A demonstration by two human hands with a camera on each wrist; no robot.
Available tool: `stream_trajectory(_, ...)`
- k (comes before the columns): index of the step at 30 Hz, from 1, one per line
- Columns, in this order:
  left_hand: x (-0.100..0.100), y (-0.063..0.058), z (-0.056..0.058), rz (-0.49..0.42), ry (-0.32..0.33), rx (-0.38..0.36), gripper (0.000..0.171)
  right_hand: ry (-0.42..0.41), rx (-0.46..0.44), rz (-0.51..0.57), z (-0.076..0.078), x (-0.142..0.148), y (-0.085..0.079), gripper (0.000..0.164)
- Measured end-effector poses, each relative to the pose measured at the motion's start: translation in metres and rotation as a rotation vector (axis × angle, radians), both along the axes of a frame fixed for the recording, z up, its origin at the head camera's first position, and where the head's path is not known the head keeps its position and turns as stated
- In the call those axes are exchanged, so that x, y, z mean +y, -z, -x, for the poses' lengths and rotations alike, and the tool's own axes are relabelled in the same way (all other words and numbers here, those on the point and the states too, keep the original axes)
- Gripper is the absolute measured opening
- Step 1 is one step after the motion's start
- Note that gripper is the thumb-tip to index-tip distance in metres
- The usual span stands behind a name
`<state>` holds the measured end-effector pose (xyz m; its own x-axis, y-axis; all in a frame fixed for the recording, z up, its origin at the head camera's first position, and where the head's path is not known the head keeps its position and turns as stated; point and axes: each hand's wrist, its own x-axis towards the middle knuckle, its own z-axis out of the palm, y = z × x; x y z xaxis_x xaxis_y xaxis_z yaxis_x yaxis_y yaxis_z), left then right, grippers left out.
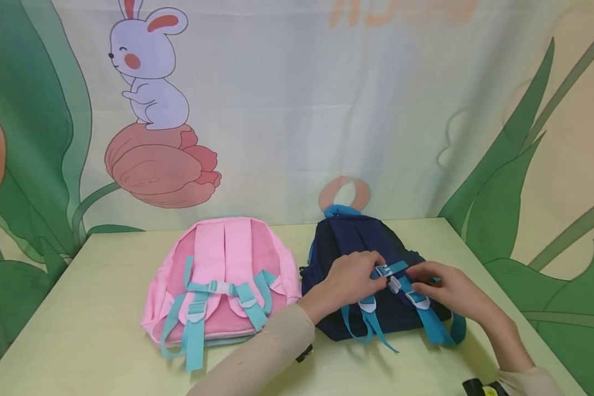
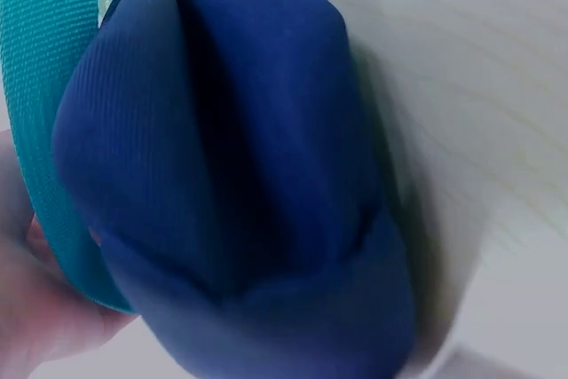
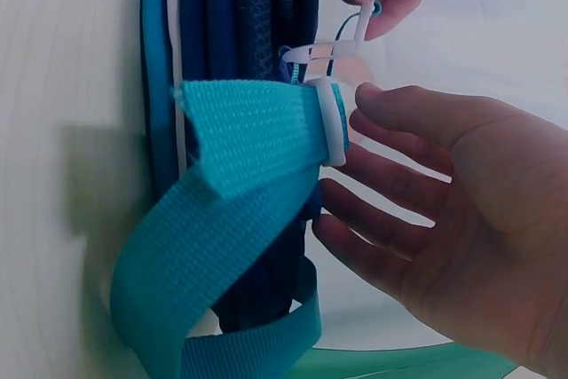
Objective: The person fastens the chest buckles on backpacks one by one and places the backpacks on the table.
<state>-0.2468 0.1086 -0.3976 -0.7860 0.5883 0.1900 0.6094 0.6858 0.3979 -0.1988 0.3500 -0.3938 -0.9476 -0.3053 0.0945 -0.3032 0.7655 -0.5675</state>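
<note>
A dark blue backpack lies on the table with its shoulder straps facing up. My left hand is over its middle, pinching a white buckle piece on a blue chest strap. Close by is another white buckle piece. My right hand is at the bag's right side, its fingers loosely bent beside the blue webbing and its white strap adjuster. Whether those fingertips touch the strap is unclear. In the left wrist view, a dark blue side pocket hides most of that hand.
A pink backpack with turquoise straps lies to the left, its chest buckle joined. Both bags rest on a pale yellow table. Behind it hangs a printed cloth with a rabbit and leaves.
</note>
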Motion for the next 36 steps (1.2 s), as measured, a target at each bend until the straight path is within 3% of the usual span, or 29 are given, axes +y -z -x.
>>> stream_trajectory(16,-0.040,-0.004,-0.002,-0.090,0.022,-0.079,0.032,-0.078,-0.017,0.013,0.007,-0.013,0.003,0.036)
stream_trajectory(22,-0.050,-0.009,-0.004,-0.092,0.018,-0.060,0.033,-0.083,-0.018,-0.012,0.010,-0.017,0.004,0.037)
stream_trajectory(32,-0.069,-0.011,0.003,-0.268,0.044,-0.166,0.034,-0.110,0.063,-0.095,0.013,-0.025,0.008,0.031)
stream_trajectory(36,-0.074,-0.013,0.004,-0.280,0.047,-0.173,0.035,-0.112,0.074,-0.104,0.013,-0.028,0.007,0.029)
